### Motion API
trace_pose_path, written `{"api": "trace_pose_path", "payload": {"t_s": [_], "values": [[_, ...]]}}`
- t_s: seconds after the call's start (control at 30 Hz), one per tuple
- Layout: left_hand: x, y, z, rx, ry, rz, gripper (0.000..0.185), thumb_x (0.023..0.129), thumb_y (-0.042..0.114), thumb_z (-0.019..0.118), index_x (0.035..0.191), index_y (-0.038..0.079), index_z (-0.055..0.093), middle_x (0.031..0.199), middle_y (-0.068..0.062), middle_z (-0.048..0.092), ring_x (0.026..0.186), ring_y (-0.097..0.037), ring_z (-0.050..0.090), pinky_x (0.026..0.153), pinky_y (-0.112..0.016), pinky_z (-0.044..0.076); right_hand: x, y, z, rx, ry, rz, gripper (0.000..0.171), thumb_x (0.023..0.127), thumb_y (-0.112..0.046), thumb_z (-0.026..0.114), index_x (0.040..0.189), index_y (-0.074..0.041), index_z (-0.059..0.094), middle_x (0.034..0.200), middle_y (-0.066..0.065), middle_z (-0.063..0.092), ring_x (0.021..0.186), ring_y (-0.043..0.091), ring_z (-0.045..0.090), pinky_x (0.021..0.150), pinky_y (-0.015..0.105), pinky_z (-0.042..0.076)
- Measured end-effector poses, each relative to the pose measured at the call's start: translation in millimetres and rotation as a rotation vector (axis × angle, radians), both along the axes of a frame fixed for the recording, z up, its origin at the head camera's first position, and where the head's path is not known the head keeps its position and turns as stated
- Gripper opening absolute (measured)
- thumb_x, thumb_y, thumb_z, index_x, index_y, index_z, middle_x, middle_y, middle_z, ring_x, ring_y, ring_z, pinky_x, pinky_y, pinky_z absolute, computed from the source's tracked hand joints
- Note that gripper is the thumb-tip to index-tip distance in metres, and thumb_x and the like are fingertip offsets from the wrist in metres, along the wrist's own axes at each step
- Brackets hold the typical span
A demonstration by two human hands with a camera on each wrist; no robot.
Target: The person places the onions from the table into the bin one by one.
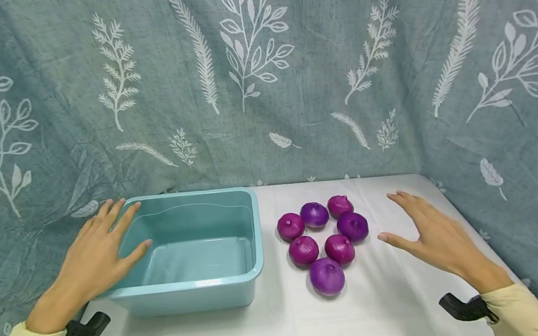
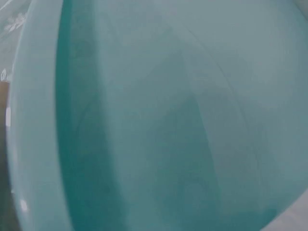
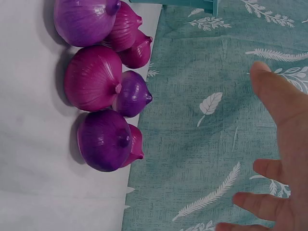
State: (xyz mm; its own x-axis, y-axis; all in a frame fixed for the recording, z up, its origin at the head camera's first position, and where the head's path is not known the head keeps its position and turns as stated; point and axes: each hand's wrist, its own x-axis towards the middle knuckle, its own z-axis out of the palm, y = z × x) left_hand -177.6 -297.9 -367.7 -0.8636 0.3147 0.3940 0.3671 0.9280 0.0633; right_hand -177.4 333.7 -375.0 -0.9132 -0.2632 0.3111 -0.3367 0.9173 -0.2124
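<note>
Head: bin (image 1: 183, 286) lower left; left hand (image 1: 95, 255) over its left rim, fingers spread, contact unclear. Seven onions (image 1: 339, 249) right of bin, lower centre, on table (image 1: 307, 330). Right hand (image 1: 435, 233) lower right, fingers extended, near onions.
Left wrist: bin fills most of frame.
Right wrist: onions upper left; right hand along right edge.

Curtained booth (image 1: 451, 162) — leaf-print drapes (image 1: 315, 89).

Tub (image 1: 191, 297) L, onions (image 1: 339, 248) R

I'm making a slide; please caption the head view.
Left hand at a teal basin, right hand near seven onions on white tabletop.
</note>
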Motion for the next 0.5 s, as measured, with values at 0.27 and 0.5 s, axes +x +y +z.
{"api": "trace_pose_path", "payload": {"t_s": [0.27,0.5], "values": [[-0.7,-19,-3.8,0.262,0.064,0.019,0.046,0.093,0.021,0.076,0.134,0.005,0.064,0.138,-0.028,0.056,0.124,-0.053,0.047,0.092,-0.073,0.039,2.4,-6,-9.2,-0.016,0.004,-0.003,0.075,0.090,-0.064,0.071,0.150,-0.022,0.054,0.145,0.007,0.058,0.128,0.035,0.053,0.088,0.067,0.049],[0.3,-43,-10.3,0.422,-0.059,0.052,0.046,0.098,0.019,0.073,0.139,0.003,0.060,0.140,-0.030,0.050,0.115,-0.050,0.051,0.083,-0.066,0.046,6.2,-9,-20.2,-0.017,-0.036,0.019,0.074,0.090,-0.066,0.069,0.149,-0.022,0.054,0.142,0.010,0.059,0.125,0.037,0.054,0.085,0.067,0.050]]}}
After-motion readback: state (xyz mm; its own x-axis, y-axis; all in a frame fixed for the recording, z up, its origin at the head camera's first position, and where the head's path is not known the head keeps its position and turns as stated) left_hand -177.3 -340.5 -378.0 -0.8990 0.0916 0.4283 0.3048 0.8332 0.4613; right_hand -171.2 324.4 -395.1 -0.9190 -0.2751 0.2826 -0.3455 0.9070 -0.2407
